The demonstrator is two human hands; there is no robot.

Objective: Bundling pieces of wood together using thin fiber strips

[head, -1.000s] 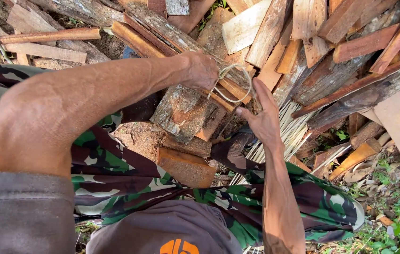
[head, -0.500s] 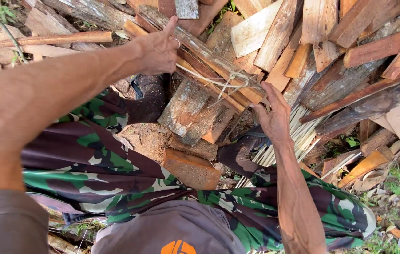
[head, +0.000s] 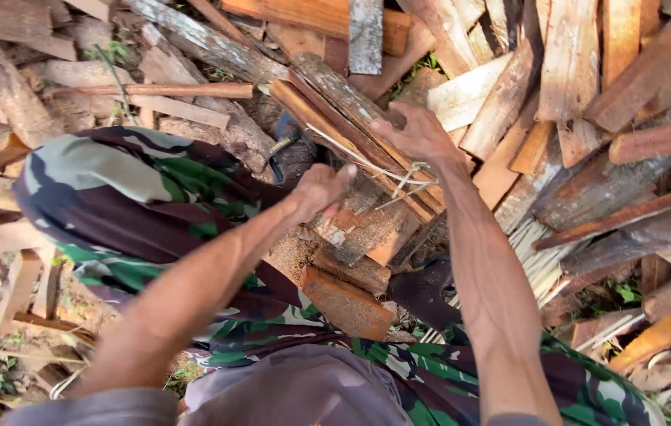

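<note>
A bundle of split wood sticks (head: 367, 229) lies between my knees, tied round with a pale thin strip (head: 398, 173) that is knotted on top. My right hand (head: 418, 134) lies across the far upper side of the bundle, fingers bent over the long sticks just above the knot. My left hand (head: 323, 189) is closed into a fist with the thumb up, pressed against the near left side of the bundle. Nothing shows inside that fist. A reddish-brown block (head: 347, 304) sticks out at the bundle's near end.
Loose split planks and logs (head: 588, 95) are heaped all around, far and right. My camouflage trouser legs (head: 138, 205) frame the bundle. A thin round pole (head: 154, 91) lies at the far left. Grass and wood chips (head: 651, 347) show at the lower right.
My left hand came back from the far sticks and closed into a fist beside the bundle. My right hand moved from the bundle's right side up onto its top.
</note>
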